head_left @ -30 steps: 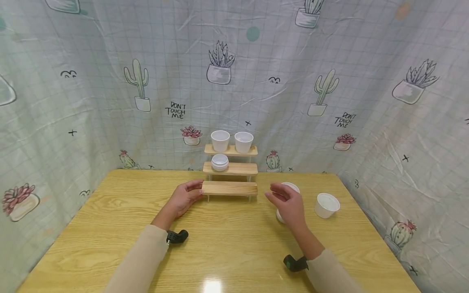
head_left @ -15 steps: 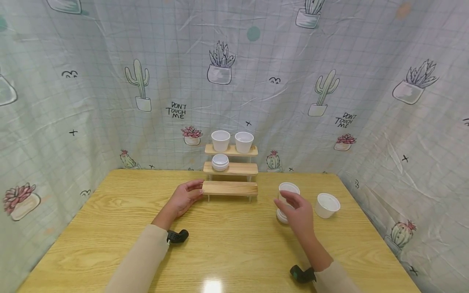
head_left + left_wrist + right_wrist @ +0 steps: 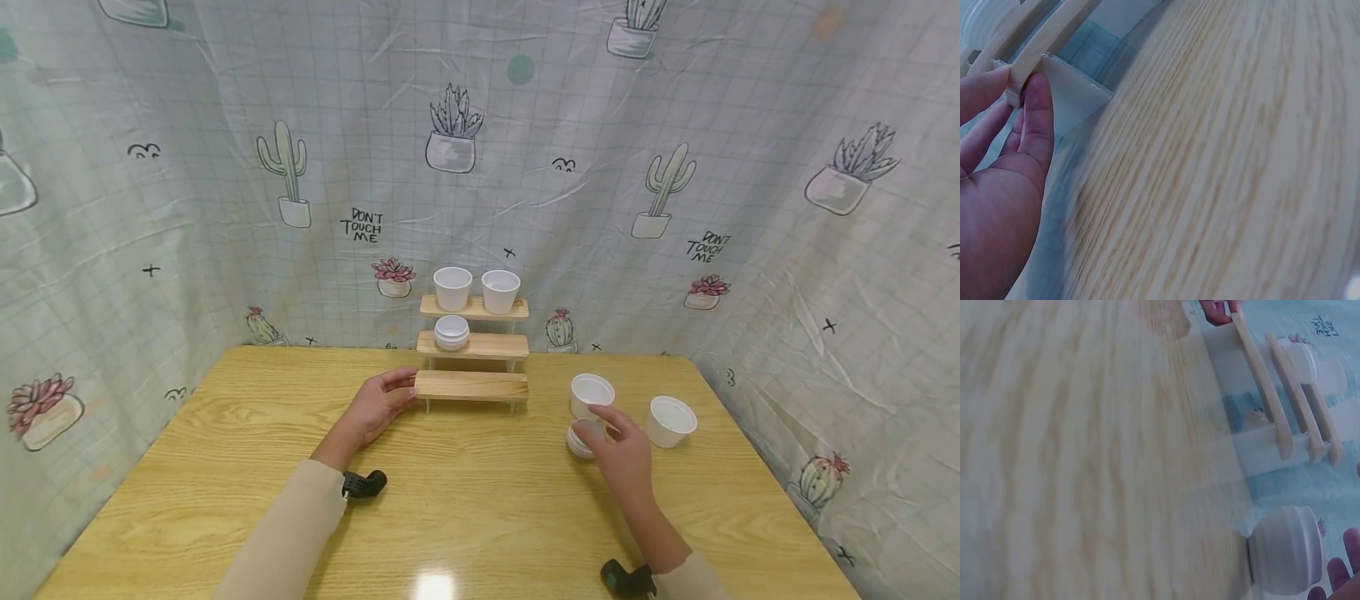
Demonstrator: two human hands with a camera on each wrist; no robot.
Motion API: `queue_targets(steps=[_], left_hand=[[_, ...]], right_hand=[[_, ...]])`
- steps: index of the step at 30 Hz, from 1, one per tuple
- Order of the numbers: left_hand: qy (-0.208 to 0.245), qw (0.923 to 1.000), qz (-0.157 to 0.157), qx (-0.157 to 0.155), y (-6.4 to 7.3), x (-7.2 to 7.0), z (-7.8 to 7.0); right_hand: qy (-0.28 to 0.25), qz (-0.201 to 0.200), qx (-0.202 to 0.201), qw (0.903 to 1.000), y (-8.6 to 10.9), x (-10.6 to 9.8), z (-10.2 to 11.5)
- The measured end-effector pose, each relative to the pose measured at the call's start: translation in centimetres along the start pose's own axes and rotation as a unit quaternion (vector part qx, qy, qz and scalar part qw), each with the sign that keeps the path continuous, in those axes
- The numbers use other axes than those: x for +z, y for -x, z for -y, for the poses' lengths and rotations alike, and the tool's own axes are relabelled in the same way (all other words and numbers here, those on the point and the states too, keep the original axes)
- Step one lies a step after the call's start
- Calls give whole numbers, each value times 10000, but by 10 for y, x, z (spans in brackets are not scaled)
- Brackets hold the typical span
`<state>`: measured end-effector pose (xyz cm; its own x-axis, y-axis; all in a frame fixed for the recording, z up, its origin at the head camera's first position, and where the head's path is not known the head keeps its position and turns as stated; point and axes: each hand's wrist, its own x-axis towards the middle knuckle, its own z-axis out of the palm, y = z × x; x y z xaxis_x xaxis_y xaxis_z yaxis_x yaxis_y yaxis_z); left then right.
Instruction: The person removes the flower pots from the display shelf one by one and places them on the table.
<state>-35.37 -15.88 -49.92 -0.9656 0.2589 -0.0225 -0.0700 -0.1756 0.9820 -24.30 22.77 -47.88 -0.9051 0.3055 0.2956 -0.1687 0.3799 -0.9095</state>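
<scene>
On the counter (image 3: 480, 500), a yellowish surface with streaked wood grain: a three-step stand (image 3: 498, 344) of pale, flat wooden planks on whitish side panels (image 3: 1075, 90).

Left grip (image 3: 372, 408): grasping the left end of the lowest plank (image 3: 471, 386), thumb and fingers pinched against the wood.

Right grip (image 3: 626, 454): released, fingers apart and gently curved, above and beside the banded pot (image 3: 1285, 553) — white, squat, rounded, with stepped rings around the wall. Upright on the counter, to the right of the stand. In the right wrist view, visible fingertips apart from the pot wall.

Just behind the banded pot: a tapered pot (image 3: 592, 393), white and round-mouthed. Farther right: a second tapered pot (image 3: 670, 421), smooth-walled.

On the top plank (image 3: 477, 309), side by side: two wide-mouthed cups (image 3: 452, 293), smooth, white, narrowing toward the base. Toward the left end of the middle plank: a ringed bowl (image 3: 452, 335), low and rounded.

Behind the stand: a wrinkled cloth backdrop (image 3: 480, 217) — thin grid lines, printed cacti, lettering. On both arms: plain beige sleeves (image 3: 288, 525).
</scene>
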Motion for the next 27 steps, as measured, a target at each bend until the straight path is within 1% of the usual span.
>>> queue_targets(steps=[3,5,10,18,21,27], left_hand=[[-17,10000,-17,-3,0,0,0],[-39,10000,-12,0,0,0,0],[-11,10000,16,-7,0,0,-1],[79,9999,98,36,0,0,0],[163,9998,139,46,0,0,0],[116,9999,116,23,0,0,-2]], right_hand=[[-95,94,101,9999,0,-2,-3],[-143,187,257,9994,0,-3,-4],[-57,480,581,9971,1,-6,-5],[109,886,921,9917,-1,-10,-7],[187,975,1010,9899,-2,-11,-9],[339,1042,1047,9885,-6,-11,-16]])
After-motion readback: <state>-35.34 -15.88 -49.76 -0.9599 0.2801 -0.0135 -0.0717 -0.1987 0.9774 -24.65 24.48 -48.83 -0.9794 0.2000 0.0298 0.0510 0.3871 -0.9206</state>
